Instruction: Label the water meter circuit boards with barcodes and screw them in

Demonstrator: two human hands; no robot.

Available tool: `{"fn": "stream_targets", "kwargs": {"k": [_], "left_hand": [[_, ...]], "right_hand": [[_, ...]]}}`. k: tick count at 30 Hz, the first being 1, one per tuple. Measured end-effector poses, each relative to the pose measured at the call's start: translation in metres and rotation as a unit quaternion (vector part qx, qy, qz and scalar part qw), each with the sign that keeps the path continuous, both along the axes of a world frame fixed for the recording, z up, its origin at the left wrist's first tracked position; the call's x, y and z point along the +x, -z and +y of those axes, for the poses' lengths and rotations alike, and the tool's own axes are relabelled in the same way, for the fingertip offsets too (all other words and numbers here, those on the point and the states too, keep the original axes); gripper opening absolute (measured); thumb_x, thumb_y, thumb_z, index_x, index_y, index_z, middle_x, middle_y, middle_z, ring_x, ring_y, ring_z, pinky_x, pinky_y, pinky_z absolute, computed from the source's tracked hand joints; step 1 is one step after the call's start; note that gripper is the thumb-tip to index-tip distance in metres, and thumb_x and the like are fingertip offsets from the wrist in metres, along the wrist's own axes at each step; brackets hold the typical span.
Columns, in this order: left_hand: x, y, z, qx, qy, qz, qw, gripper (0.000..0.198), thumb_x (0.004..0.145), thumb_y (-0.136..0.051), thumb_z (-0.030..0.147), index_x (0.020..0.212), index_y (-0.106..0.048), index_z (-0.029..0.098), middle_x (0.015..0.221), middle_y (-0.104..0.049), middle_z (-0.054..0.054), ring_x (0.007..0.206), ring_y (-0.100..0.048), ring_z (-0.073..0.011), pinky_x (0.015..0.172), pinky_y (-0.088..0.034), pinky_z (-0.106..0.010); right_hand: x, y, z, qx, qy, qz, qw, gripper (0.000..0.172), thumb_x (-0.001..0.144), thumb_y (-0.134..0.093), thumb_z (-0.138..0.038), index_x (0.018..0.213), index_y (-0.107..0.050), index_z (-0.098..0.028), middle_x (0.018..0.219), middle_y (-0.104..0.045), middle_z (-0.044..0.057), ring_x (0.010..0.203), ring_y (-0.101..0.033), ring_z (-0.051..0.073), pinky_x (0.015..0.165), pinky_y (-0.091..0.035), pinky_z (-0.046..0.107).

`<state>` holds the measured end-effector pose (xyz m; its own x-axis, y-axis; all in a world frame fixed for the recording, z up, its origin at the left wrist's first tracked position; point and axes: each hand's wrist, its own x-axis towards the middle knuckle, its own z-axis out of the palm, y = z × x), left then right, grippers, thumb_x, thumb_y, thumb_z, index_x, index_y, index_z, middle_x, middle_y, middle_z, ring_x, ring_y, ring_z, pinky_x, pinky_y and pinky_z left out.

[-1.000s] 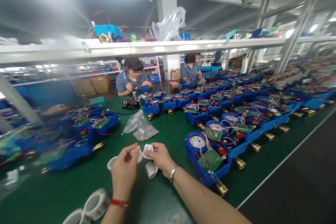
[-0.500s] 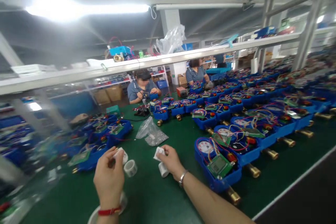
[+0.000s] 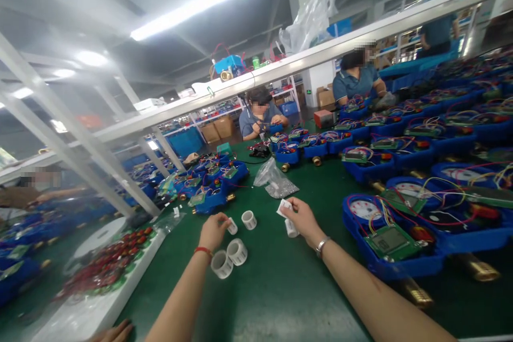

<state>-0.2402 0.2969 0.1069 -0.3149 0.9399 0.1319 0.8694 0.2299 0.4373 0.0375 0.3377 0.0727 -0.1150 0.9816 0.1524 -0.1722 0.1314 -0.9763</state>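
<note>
Your left hand (image 3: 214,231) is stretched forward over the green table (image 3: 280,288), back of the hand up, with its fingertips closed on a small white roll (image 3: 232,226) just above the mat. Your right hand (image 3: 302,219) sits a little farther out and to the right, wrist bent inward. Its thumb and forefinger pinch a white label strip (image 3: 284,207), and a second small roll (image 3: 291,228) is tucked under its lower fingers.

Between your hands an open white ring (image 3: 249,219) stands upright on the table, apart from both. Two larger tape rolls (image 3: 237,251) lie touching each other just beside your left wrist. A clear plastic bag (image 3: 276,181) lies beyond your hands. To your right, near your forearm, a blue meter (image 3: 390,235) with a green board and loose wires stands at the front of long rows of the same. On your left is a white tray of red parts (image 3: 112,262). Two co-workers (image 3: 260,112) sit across the table.
</note>
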Motion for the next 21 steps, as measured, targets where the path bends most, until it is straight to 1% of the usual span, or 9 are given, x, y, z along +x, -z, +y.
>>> {"fn": "stream_targets", "kwargs": {"k": [2,5,8,10,13,15,17,19,21], "left_hand": [[0.004,-0.008,-0.003,0.007,0.008,-0.003,1.0,0.018,0.082,-0.067,0.03,0.088,-0.061,0.014,0.091,-0.062,-0.003,0.074,-0.059,-0.0148,0.073,-0.05,-0.034],[0.022,-0.029,-0.006,0.07,0.019,-0.022,0.997,0.022,0.079,-0.066,0.031,0.094,-0.06,0.017,0.098,-0.061,-0.006,0.076,-0.06,-0.0185,0.075,-0.047,-0.035],[0.058,-0.04,-0.003,0.11,0.1,-0.087,0.985,0.026,0.084,-0.056,0.039,0.102,-0.059,0.021,0.103,-0.063,-0.005,0.086,-0.061,-0.02,0.078,-0.046,-0.033],[0.086,-0.035,0.002,0.092,0.174,-0.144,0.97,0.027,0.082,-0.059,0.04,0.101,-0.061,0.022,0.098,-0.067,-0.003,0.085,-0.062,-0.019,0.075,-0.046,-0.03],[0.117,-0.016,0.011,0.06,0.226,-0.224,0.946,0.022,0.076,-0.065,0.035,0.092,-0.065,0.019,0.079,-0.069,-0.003,0.073,-0.063,-0.0187,0.068,-0.046,-0.029],[0.125,-0.004,0.015,0.057,0.231,-0.275,0.931,0.02,0.075,-0.066,0.034,0.087,-0.065,0.017,0.076,-0.069,-0.004,0.072,-0.063,-0.0188,0.068,-0.047,-0.029],[0.127,0.004,0.017,0.065,0.227,-0.327,0.915,0.023,0.075,-0.066,0.034,0.089,-0.064,0.016,0.084,-0.069,-0.006,0.077,-0.064,-0.0186,0.071,-0.048,-0.029],[0.126,0.01,0.018,0.073,0.217,-0.376,0.898,0.028,0.073,-0.069,0.034,0.093,-0.064,0.015,0.086,-0.069,-0.006,0.078,-0.063,-0.0174,0.072,-0.048,-0.028],[0.125,0.014,0.017,0.077,0.202,-0.418,0.882,0.03,0.07,-0.071,0.032,0.093,-0.063,0.015,0.08,-0.068,-0.004,0.073,-0.062,-0.0149,0.067,-0.046,-0.024]], "right_hand": [[0.001,-0.001,0.0,0.009,-0.001,-0.014,1.0,0.02,0.067,-0.064,-0.035,0.074,-0.059,-0.016,0.073,-0.063,0.002,0.069,-0.056,0.016,0.063,-0.042,0.026],[0.001,-0.003,-0.003,0.02,-0.017,-0.042,0.999,0.018,0.069,-0.064,-0.034,0.072,-0.061,-0.016,0.068,-0.06,-0.001,0.065,-0.054,0.015,0.061,-0.04,0.025],[0.0,-0.003,-0.006,0.033,-0.036,-0.074,0.996,0.015,0.069,-0.067,-0.031,0.071,-0.064,-0.017,0.065,-0.06,-0.002,0.063,-0.053,0.014,0.06,-0.04,0.024],[0.0,-0.002,-0.006,0.045,-0.039,-0.093,0.994,0.013,0.068,-0.069,-0.03,0.071,-0.066,-0.018,0.066,-0.062,-0.002,0.065,-0.055,0.015,0.062,-0.041,0.024],[0.0,0.0,-0.005,0.063,-0.032,-0.116,0.991,0.013,0.069,-0.069,-0.03,0.072,-0.067,-0.018,0.069,-0.064,-0.001,0.069,-0.057,0.016,0.064,-0.043,0.025],[0.001,0.001,-0.002,0.072,-0.022,-0.128,0.989,0.013,0.071,-0.069,-0.031,0.073,-0.067,-0.018,0.071,-0.065,0.0,0.071,-0.058,0.017,0.065,-0.044,0.026],[0.0,0.004,-0.001,0.081,-0.011,-0.139,0.987,0.012,0.071,-0.068,-0.03,0.073,-0.067,-0.019,0.072,-0.065,0.0,0.072,-0.059,0.018,0.067,-0.045,0.027],[-0.002,0.007,0.001,0.09,0.002,-0.149,0.985,0.01,0.071,-0.069,-0.03,0.073,-0.067,-0.02,0.072,-0.065,0.0,0.073,-0.059,0.018,0.069,-0.045,0.028],[-0.004,0.009,0.001,0.102,0.016,-0.158,0.982,0.009,0.07,-0.07,-0.028,0.075,-0.067,-0.021,0.075,-0.066,0.0,0.077,-0.06,0.019,0.073,-0.045,0.03]]}}
